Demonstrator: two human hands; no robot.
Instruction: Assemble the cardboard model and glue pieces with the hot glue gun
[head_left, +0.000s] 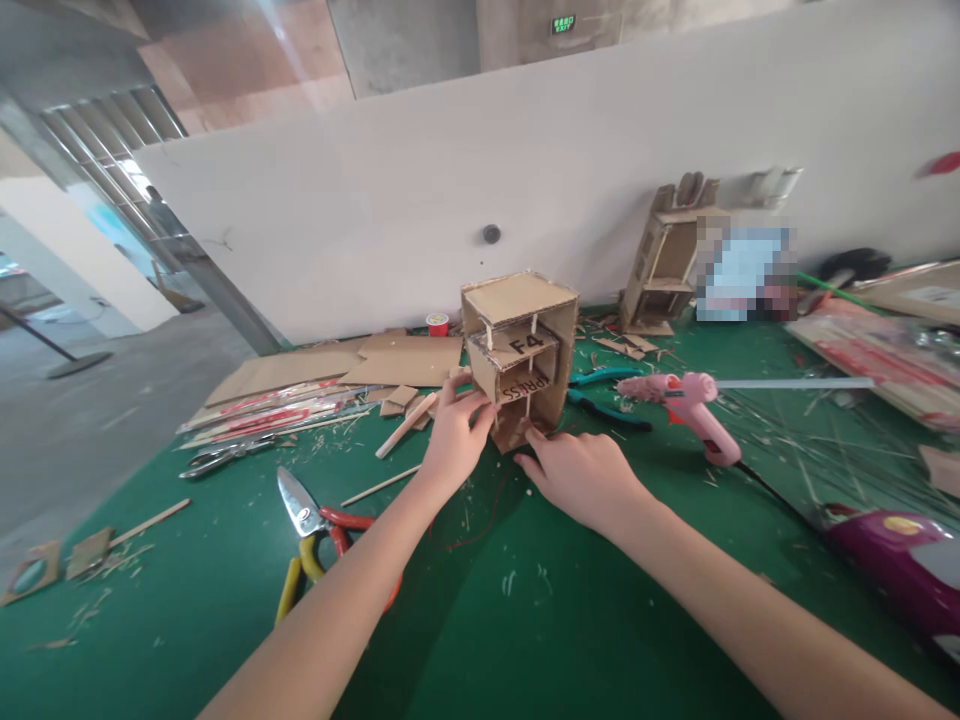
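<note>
Grasping boxy, ragged-edged cardboard tower: left hand | right hand: grip unclear

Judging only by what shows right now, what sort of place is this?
Probably a craft workspace: a pink glue gun, shears with red and yellow handles, and a cardboard structure share one green tabletop.

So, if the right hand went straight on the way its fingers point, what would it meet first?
Most likely the small cardboard structure, low at its front: the right hand has its fingertips right by that edge. Whether they touch it is unclear in this single view.
</note>
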